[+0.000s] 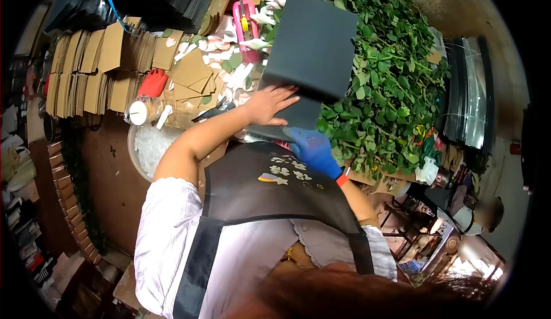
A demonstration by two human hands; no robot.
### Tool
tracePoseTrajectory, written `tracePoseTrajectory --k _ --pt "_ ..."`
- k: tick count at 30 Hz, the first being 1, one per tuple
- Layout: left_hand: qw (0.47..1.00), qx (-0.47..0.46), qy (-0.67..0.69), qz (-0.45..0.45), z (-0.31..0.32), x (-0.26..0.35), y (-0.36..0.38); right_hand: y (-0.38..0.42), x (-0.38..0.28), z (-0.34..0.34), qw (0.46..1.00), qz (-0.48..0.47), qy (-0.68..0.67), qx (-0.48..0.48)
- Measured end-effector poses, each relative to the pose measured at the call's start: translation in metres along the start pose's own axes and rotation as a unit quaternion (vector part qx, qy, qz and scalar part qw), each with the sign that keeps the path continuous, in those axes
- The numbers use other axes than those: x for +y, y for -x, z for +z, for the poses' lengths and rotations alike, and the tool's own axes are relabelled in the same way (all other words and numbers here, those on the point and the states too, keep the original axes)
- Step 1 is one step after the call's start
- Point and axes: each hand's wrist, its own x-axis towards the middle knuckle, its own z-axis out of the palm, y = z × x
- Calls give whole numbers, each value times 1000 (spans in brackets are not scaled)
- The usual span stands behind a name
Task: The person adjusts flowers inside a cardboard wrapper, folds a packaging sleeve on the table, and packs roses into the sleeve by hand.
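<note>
A large dark grey sheet (313,40), creased across its lower part, lies on the work table in front of my body. My left hand (272,105) is bare and rests flat on the sheet's near part (301,115), fingers spread. My right hand (314,149) wears a blue glove and is at the sheet's near edge, close to my dark apron (275,181). Its fingers are closed at that edge; their undersides are hidden. A thick heap of green leafy stems (384,72) borders the sheet on the right.
To the left are stacked brown cardboard pieces (74,92), a pink tray (245,32) with a yellow-handled tool, a lidded jar (143,111) and a red glove (153,82). A tub of whitish pieces (152,149) stands below. Another person (468,210) is at right.
</note>
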Motion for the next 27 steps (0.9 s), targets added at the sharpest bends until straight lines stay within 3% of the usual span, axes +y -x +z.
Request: tracePoseTrajectory --k 3,6,7,10,11,14,15,17,20,21,22,24,25,27 --pt "999 -16 22 -21 2 17 21 6 -20 8 999 -12 -25 -18" --pt "998 -30 33 -33 0 18 25 -7 -23 -13 978 3 -206 -24" --pt "998 -33 35 -32 0 17 24 -15 -25 -27 973 -14 -231 12" --pt "994 -76 54 -50 -4 18 24 -68 -29 -59 973 -34 8 228" --pt "998 12 52 -36 8 17 26 -92 -40 -74 965 3 69 251" --pt "999 -18 35 -37 14 14 29 -144 -8 -38 983 162 85 -27" --pt "998 -11 42 -37 15 14 29 -150 -6 -43 982 158 83 -70" --pt "998 2 52 -41 18 13 30 -165 -4 -62 974 143 80 -154" --pt "993 -32 100 -52 21 12 32 -182 -30 -81 985 36 112 -124" --pt "995 55 78 -35 26 12 37 -195 -46 -80 997 -33 63 -44" --pt "998 17 51 -27 35 9 37 -210 -58 -67 992 -114 -46 20" --pt "979 66 183 -60 44 11 36 -246 -92 -31 978 -197 -3 75" --pt "975 69 203 -54 50 10 33 -267 -104 -12 978 -199 44 34" --pt "981 38 185 -44 38 9 30 -308 -96 65 959 -196 175 108"
